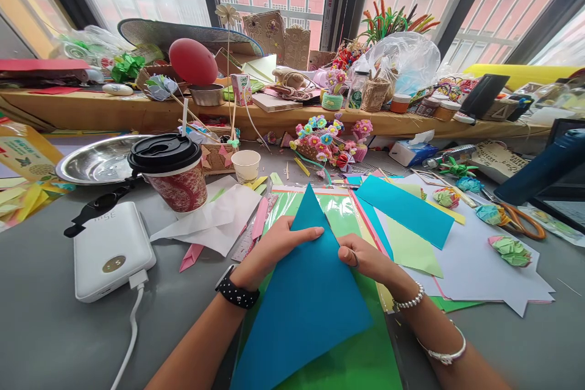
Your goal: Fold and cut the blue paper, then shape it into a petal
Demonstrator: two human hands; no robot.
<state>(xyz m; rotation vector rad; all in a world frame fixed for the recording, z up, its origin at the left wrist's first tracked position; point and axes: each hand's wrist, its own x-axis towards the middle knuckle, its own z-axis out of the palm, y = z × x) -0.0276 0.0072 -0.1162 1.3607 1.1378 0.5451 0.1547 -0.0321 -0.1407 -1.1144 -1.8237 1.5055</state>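
A blue sheet of paper [315,298], with one corner pointing away from me, lies over the green paper pack [361,329]. My left hand [278,244] grips its left edge, thumb flat on top and fingers underneath. On the opposite edge, my right hand [359,256] is closed in a pinch at the paper, its fingers curled. The pack's clear plastic sleeve shines near the sheet's tip. Right of my hands lie a blue paper strip [406,210] and a light green paper piece [411,247] on white sheets [479,280].
Left of my arm are a white power bank [112,253] with a cable, a lidded coffee cup [173,173], a metal tray [98,161] and a paper cup [245,166]. Scissors [523,222] and folded paper flowers [509,250] lie right. A cluttered ledge [283,119] runs behind.
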